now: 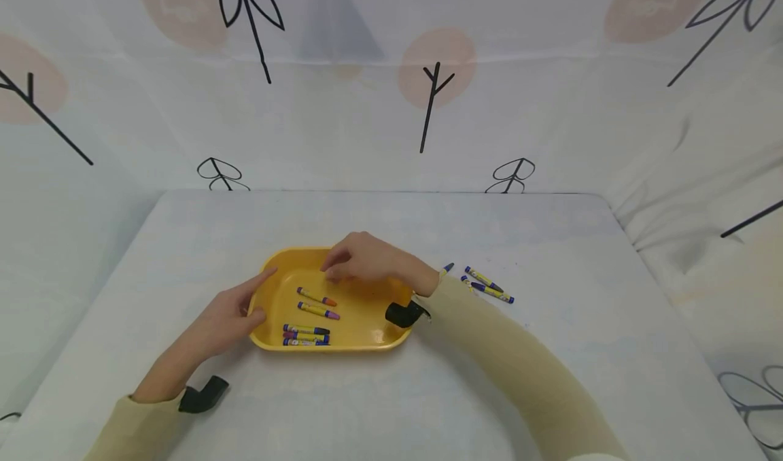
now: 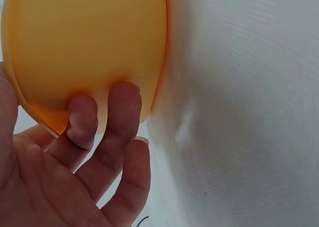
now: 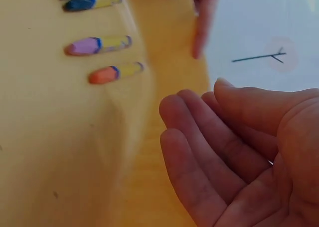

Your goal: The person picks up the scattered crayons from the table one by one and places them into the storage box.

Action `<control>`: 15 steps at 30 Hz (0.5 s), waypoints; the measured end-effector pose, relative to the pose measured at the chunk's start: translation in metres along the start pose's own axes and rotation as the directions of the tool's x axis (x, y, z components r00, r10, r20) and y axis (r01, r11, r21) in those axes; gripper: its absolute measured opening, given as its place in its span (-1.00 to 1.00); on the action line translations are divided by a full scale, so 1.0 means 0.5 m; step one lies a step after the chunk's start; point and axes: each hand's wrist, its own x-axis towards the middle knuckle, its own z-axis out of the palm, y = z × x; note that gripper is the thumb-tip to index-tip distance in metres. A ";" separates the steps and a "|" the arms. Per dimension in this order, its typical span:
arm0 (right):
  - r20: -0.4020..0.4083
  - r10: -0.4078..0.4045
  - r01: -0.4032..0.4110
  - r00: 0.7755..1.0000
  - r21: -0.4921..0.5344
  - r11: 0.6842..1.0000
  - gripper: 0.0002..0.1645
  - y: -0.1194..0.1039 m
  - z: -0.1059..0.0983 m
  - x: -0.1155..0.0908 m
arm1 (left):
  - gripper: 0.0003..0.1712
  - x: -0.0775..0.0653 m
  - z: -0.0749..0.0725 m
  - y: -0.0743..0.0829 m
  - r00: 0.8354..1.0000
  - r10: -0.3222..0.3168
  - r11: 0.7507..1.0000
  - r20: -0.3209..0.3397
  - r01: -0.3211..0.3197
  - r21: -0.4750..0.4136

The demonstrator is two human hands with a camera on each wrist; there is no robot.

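Observation:
A yellow tray (image 1: 361, 328) lies on the table, gripped at its left end by my left hand (image 1: 223, 321). In the left wrist view, curled fingers (image 2: 123, 114) press against the tray's outer wall. My right hand (image 1: 370, 257) hovers over the tray's far side, its fingers (image 3: 187, 172) loosely bent with nothing between them. Inside the tray, an orange crayon (image 1: 316, 296) lies nearest the right hand, with a pink crayon (image 1: 319, 311) beside it. Nearer the front rim, a dark crayon (image 1: 306, 329) and a few others lie close together.
Several more crayons (image 1: 492, 292) lie on the white table (image 1: 581, 352) to the right of the tray, partly hidden behind the right sleeve (image 1: 514, 352). A patterned cloth wall (image 1: 367, 128) rises at the table's back edge and along the sides.

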 end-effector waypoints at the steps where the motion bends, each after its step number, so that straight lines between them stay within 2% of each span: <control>1: -0.006 0.000 0.000 1.000 0.028 1.000 -0.65 0.000 -0.009 -0.007 | -0.14 -0.001 0.000 0.000 1.000 0.002 1.000 0.000 -0.002 0.000; 4: -0.044 -0.003 0.006 0.999 0.077 0.997 -0.63 0.004 -0.042 -0.033 | -0.14 -0.002 -0.001 -0.001 1.000 0.007 1.000 -0.004 -0.007 0.009; 9: -0.159 0.026 -0.013 0.987 0.082 0.997 -0.65 0.031 -0.101 -0.096 | -0.14 -0.003 -0.001 0.001 1.000 0.001 1.000 -0.009 -0.001 0.019; 15: -0.288 0.117 -0.098 0.950 0.079 0.992 -0.61 0.133 -0.152 -0.193 | -0.13 -0.002 0.002 0.002 1.000 -0.004 1.000 -0.005 0.004 0.011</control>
